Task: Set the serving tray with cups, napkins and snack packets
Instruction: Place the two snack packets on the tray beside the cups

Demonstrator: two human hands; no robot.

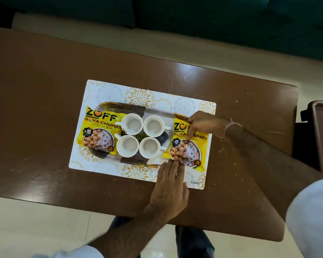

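A scuffed brown table (45,90) carries a white, gold-flowered placemat (108,90) near its middle.

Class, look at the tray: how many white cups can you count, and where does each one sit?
4, grouped in a square mid-tray: far-left cup, far-right cup, near-left cup, near-right cup. None appears hidden.

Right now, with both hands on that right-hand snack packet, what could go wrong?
1. The right packet overhangs the tray edge, so it may slide onto the placemat once released.
2. The left hand works close to the nearest cup; a nudge could knock it into the others.
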